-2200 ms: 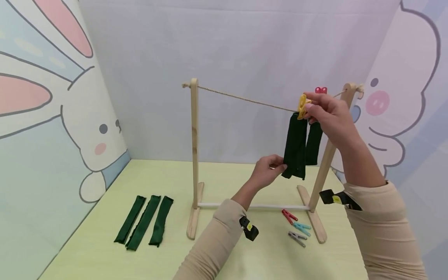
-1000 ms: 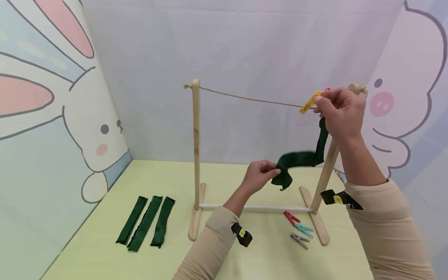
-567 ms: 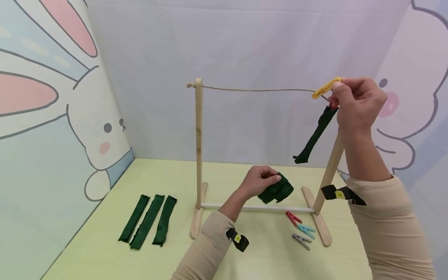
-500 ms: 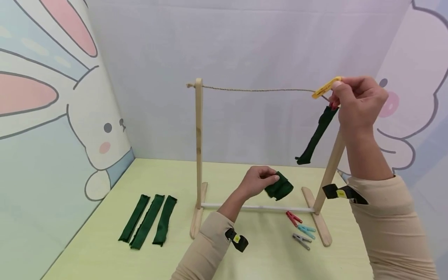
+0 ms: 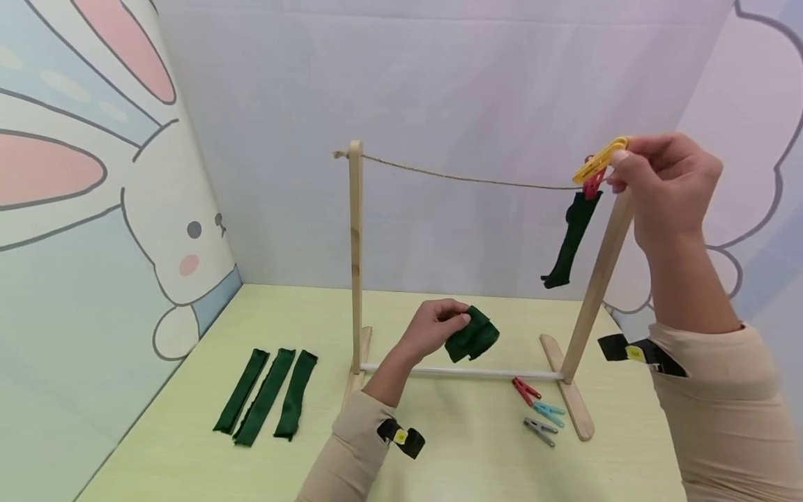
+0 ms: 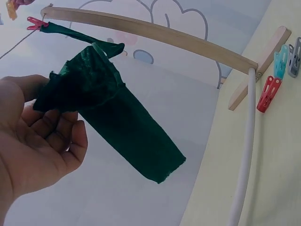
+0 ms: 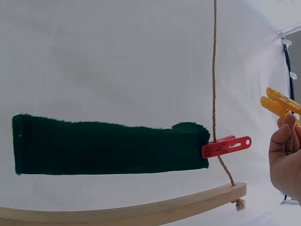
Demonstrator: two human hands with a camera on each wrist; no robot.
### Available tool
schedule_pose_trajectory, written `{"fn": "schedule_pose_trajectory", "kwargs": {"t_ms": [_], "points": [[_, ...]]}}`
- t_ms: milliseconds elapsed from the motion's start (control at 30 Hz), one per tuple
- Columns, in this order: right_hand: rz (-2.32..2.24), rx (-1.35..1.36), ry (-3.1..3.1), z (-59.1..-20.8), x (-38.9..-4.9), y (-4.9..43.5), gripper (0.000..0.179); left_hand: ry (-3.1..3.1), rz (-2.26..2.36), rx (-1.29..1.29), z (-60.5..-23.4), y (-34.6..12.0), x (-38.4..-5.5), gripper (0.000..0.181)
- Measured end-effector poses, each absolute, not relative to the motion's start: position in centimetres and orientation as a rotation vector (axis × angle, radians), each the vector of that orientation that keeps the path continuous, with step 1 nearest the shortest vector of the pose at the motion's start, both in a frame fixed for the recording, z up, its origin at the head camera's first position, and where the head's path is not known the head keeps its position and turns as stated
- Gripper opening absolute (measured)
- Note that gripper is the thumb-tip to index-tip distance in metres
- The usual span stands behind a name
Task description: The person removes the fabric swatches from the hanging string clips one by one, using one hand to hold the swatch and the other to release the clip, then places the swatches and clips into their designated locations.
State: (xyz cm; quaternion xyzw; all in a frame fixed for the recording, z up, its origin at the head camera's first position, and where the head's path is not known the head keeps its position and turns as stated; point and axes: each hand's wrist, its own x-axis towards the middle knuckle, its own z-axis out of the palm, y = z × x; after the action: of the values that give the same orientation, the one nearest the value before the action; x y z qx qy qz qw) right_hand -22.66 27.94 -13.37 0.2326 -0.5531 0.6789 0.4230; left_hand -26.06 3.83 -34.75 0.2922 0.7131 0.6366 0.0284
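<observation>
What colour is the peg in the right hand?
Yellow; the peg shows best in the head view.

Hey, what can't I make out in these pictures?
Head view: top of the right post, behind the right hand.
Head view: front of the stand's left foot, behind the left sleeve.
Right wrist view: part of the yellow clip, past the right edge.
Left wrist view: most of the right hand, past the top edge.

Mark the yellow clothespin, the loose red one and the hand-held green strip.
Yellow clothespin (image 5: 600, 160), head view: middle of its body.
Loose red clothespin (image 6: 269, 93), left wrist view: its body.
Held green strip (image 6: 127, 127), left wrist view: its hanging length.
</observation>
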Motion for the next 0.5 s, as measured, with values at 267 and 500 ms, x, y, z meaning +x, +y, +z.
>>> {"fn": "schedule_pose_trajectory", "kwargs": {"t_ms": [267,500], "points": [[1.745,0.632,-1.418,-16.8,-21.3,28.9,0.019,2.133,2.021,0.864,-32.6,0.8,-22.8,0.02],[1.788,0.557,-1.452,-19.7,-20.2,29.4,0.021,2.177,1.994,0.825,-32.6,-0.8,-21.7,0.021]]}}
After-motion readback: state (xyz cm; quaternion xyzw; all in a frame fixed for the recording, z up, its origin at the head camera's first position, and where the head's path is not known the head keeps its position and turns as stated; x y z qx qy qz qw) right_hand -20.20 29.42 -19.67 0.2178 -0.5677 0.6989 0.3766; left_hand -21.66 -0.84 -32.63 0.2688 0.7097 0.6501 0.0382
